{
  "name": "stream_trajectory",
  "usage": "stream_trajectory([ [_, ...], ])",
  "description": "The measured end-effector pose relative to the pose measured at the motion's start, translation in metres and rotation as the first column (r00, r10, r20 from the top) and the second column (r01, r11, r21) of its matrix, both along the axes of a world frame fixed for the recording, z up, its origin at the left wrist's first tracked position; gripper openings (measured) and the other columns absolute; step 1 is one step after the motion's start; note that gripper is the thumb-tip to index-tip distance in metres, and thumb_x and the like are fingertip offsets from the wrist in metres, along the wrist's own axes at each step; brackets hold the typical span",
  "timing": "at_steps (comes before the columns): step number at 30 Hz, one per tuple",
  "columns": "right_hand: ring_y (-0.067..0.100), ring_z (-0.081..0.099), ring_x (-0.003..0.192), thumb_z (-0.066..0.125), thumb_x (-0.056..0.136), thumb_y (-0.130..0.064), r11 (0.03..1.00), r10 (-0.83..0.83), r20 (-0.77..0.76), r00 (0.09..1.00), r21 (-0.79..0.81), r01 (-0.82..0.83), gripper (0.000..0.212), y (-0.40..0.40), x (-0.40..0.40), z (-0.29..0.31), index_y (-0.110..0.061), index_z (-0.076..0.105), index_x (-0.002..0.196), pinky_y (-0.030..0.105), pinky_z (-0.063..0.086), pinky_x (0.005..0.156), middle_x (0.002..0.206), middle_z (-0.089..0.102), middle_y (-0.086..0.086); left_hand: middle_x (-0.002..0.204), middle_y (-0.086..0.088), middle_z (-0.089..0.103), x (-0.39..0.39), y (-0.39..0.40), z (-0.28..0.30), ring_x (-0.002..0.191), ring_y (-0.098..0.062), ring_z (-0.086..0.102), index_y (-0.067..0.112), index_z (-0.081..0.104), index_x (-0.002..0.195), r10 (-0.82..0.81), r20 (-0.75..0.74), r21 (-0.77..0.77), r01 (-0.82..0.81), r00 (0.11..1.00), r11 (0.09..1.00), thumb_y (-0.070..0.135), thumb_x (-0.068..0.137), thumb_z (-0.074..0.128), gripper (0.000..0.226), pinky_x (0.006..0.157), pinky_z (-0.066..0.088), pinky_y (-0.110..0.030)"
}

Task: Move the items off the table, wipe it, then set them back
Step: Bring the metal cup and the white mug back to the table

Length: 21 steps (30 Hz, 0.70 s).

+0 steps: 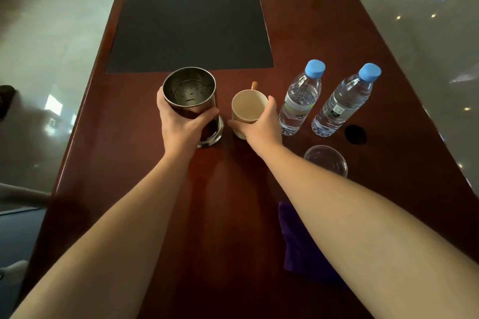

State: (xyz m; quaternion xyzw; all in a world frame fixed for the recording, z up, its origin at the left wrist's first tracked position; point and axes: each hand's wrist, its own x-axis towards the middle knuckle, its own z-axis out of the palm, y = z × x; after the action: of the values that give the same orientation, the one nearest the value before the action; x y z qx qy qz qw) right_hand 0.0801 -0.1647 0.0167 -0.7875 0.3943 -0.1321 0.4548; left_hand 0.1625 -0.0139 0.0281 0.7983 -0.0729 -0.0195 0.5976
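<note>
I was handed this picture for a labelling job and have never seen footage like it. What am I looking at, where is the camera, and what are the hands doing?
There is no machine here. One wide-angle camera sits on a person's head and looks down along both bare forearms at a long reddish wooden table with a dark inlay.

The left hand is wrapped around a steel canister, open at the top. The right hand grips a cream mug. Both seem to stand on the table.

To the right stand two water bottles with blue caps. Nearer the person are a clear plastic cup and a purple cloth, partly hidden under the right arm.
</note>
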Motion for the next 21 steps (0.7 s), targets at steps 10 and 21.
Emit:
stream_trajectory([
  [10, 0.023, 0.044, 0.129, 0.07, 0.073, -0.061, 0.992, 0.042, -0.074, 0.996, -0.118, -0.051, 0.099, 0.004, -0.017, 0.039, -0.017, 0.023, 0.148, 0.037, 0.041, 0.092, 0.146, 0.04, 0.003, 0.162, -0.001, 0.019, -0.022, 0.016, 0.036, 0.149, -0.015, 0.016, 0.02, 0.015, 0.156, 0.021, 0.046, 0.199, -0.03, 0.999, 0.98, 0.058, 0.076, 0.074, 0.107, 0.117, 0.019, -0.031],
  [21, 0.026, 0.046, 0.119, 0.046, 0.09, -0.053, 0.808, 0.232, -0.19, 0.954, -0.508, -0.298, 0.051, 0.001, -0.085, 0.11, -0.021, 0.056, 0.129, 0.037, 0.04, 0.088, 0.129, 0.052, -0.003, 0.158, -0.009, 0.03, -0.094, 0.022, 0.111, 0.149, -0.031, 0.014, 0.018, 0.049, 0.139, -0.409, 0.431, 0.837, -0.187, 0.804, 0.514, 0.055, 0.097, 0.042, 0.056, 0.117, 0.014, -0.052],
])
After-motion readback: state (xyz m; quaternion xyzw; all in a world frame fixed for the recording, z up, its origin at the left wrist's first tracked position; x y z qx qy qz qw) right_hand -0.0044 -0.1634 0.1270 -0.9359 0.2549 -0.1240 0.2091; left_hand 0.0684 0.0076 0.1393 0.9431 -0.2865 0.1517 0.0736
